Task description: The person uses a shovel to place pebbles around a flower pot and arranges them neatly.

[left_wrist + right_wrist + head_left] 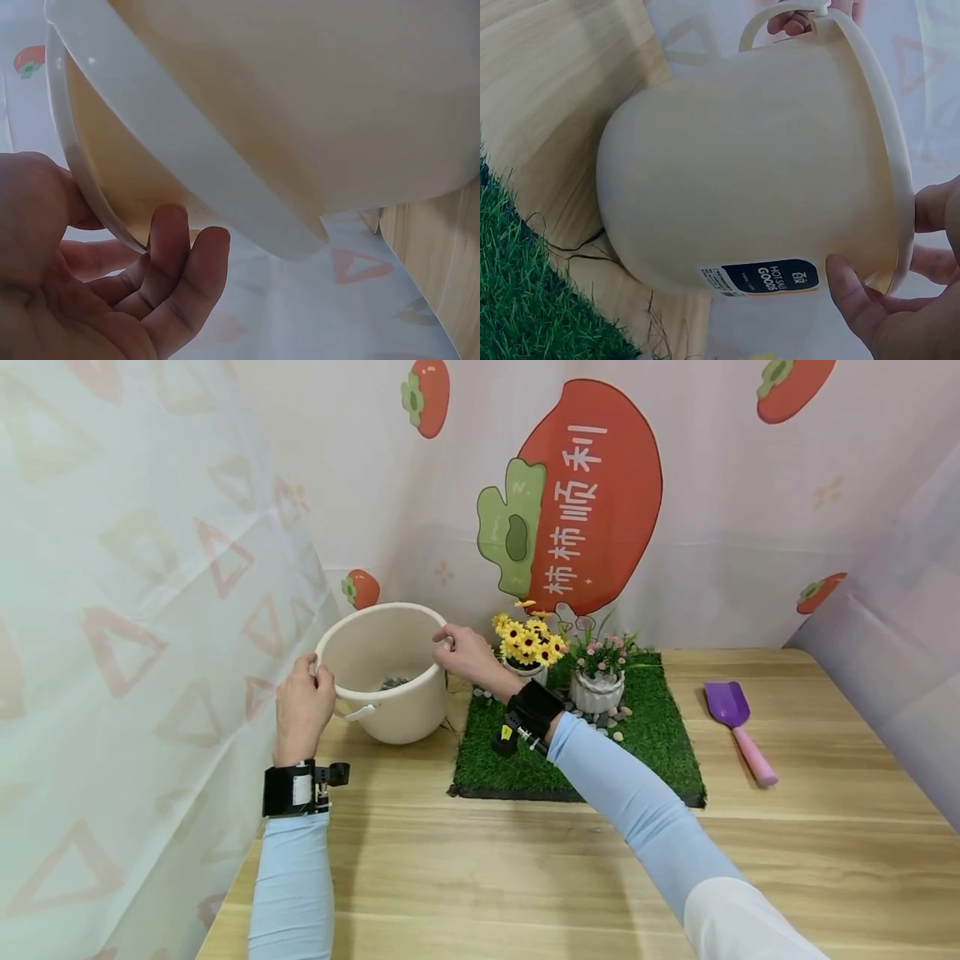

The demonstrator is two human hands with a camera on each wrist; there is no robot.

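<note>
Two hands grip cream bucket's (386, 681) rim on table (525, 860): left hand (302, 706) at near-left, right hand (468, 656) at far-right. Right wrist view alone shows dark label (769, 277); bucket contents dim, unidentifiable from head view. Alongside: grass mat (652, 752), yellow flowers (528, 642), purple scoop (738, 731)

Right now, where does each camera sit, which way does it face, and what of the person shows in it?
Head: worn on the head, looking forward and down at the table; both forearms show, left hand and right hand gripping the bucket rim.
Left wrist: beside the bucket, looking at its rim and handle; palm and fingers show.
Right wrist: facing the bucket's labelled side; right hand at the rim.
All three share the bucket.
</note>
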